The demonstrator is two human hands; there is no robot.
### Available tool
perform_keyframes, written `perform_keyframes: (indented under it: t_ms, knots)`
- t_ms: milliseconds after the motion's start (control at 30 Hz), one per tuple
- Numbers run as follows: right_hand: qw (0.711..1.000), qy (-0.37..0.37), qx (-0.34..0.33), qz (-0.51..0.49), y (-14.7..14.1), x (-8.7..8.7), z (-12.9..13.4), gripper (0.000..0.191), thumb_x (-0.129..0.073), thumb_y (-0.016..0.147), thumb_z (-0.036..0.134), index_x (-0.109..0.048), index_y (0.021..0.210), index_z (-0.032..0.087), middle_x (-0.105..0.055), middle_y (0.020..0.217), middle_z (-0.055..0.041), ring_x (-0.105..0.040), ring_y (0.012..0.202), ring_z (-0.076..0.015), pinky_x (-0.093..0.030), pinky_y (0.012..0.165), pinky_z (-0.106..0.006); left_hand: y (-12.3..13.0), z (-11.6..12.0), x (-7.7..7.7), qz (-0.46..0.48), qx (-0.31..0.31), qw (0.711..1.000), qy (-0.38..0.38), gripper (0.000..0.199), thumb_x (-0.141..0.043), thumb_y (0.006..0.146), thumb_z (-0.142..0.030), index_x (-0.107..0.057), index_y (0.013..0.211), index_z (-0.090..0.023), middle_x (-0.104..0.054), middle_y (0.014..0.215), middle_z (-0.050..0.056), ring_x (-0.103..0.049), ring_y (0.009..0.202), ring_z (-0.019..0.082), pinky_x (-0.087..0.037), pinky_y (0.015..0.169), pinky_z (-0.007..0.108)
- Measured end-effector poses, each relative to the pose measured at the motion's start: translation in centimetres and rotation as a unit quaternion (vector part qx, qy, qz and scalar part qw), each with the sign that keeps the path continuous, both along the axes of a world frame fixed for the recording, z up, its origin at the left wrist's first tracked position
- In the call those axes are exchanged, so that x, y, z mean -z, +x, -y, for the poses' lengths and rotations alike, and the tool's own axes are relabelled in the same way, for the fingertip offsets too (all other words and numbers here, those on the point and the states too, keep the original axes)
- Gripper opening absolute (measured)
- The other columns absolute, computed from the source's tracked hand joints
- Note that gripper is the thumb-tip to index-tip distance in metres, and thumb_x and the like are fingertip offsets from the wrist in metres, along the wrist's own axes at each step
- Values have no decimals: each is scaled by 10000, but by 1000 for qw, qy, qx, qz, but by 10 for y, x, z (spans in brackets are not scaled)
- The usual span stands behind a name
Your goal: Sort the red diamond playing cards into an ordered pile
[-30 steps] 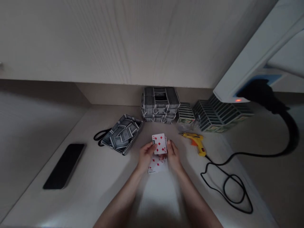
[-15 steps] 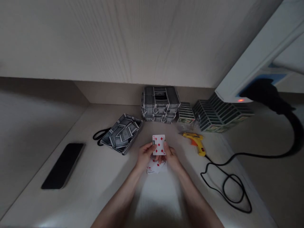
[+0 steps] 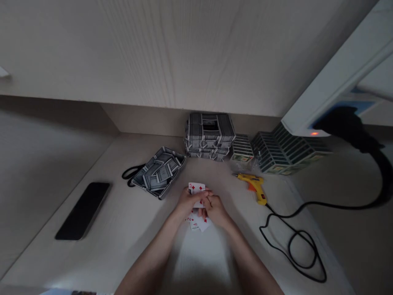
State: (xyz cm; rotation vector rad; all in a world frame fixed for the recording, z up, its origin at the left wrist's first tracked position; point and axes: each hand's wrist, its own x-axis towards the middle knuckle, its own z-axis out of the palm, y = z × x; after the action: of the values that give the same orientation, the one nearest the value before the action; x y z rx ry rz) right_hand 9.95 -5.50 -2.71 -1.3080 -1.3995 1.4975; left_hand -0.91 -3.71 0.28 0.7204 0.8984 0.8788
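A five of diamonds playing card (image 3: pixel 196 187) faces up between my two hands. My left hand (image 3: pixel 186 201) is closed on its left side, the thumb lying across the face. Closed against the card's right edge, my right hand (image 3: pixel 215 209) has its fingers bent and partly hides the lower corner. Whether other cards lie behind this one I cannot tell. Just below the hands, loose playing cards (image 3: pixel 201 223) lie overlapping on the table, an ace and a two among them.
An open box made of cards (image 3: pixel 143 190), holding loose cards, leans over black-handled scissors (image 3: pixel 129 174). Behind stand stacked card-built boxes (image 3: pixel 210 141) and card packs (image 3: pixel 270 157). A yellow glue gun (image 3: pixel 259 190) trails a black cable (image 3: pixel 291 203). A phone (image 3: pixel 82 211) lies left.
Both hands have come slightly down and left with the card. My left thumb has moved across its face, and my right fingers have bent in closer. The view has shifted a little.
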Motion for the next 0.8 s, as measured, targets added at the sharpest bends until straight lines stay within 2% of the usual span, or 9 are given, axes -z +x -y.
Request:
perform_keyframes:
  t_ms: [167, 300, 400, 500, 600, 700, 800]
  knots:
    - [996, 71, -5, 45, -1, 4, 0, 255, -376, 827, 327, -543, 716, 170, -518, 430, 47, -452, 299, -73, -343, 302, -164, 1, -1, 0, -23, -35, 999, -29, 370, -693, 575, -403, -644, 724, -67, -610, 455, 45, -476, 260, 114, -284, 238, 184]
    - [977, 168, 13, 128, -3, 1, 2, 270, -376, 838, 283, -555, 661, 184, -510, 429, 42, -456, 333, -72, -364, 371, -173, 0, -1, -3, -32, -70, 996, -53, 338, -690, 571, -413, -614, 611, -85, -591, 431, 24, -433, 236, 86, -248, 236, 174]
    - [960, 222, 26, 169, -5, -4, 3, 276, -371, 850, 301, -587, 727, 179, -574, 533, 0, -523, 434, -100, -407, 455, -200, 0, -3, -5, -17, -90, 993, -74, 323, -716, 539, -389, -614, 620, -94, -611, 476, 22, -483, 302, 95, -312, 283, 181]
    - [945, 263, 53, 188, -7, -6, 4, 267, -387, 848, 319, -613, 832, 178, -634, 708, -54, -583, 620, -143, -444, 585, -239, -1, -4, -6, 0, -96, 992, -81, 291, -741, 512, -344, -619, 612, -100, -639, 547, 36, -551, 429, 109, -399, 389, 194]
    - [950, 259, 93, 149, -10, -5, 4, 254, -419, 834, 337, -623, 820, 186, -644, 748, -56, -578, 658, -147, -449, 621, -252, -1, -5, -5, 5, -100, 992, -71, 282, -729, 534, -354, -628, 638, -113, -659, 627, 45, -564, 491, 108, -418, 447, 200]
    - [961, 209, 153, 101, -10, -5, 1, 271, -466, 800, 375, -607, 674, 181, -603, 602, -17, -532, 532, -128, -428, 514, -235, 0, -5, -1, 1, -98, 994, -48, 308, -696, 576, -393, -640, 722, -128, -654, 671, 42, -559, 508, 106, -406, 450, 196]
    - [971, 131, 194, 52, -6, -7, -3, 363, -501, 766, 432, -512, 513, 172, -479, 442, 25, -437, 406, -95, -348, 395, -208, 1, -6, 3, -5, -119, 993, 22, 338, -672, 607, -406, -630, 808, -137, -643, 703, 33, -558, 548, 106, -414, 490, 202]
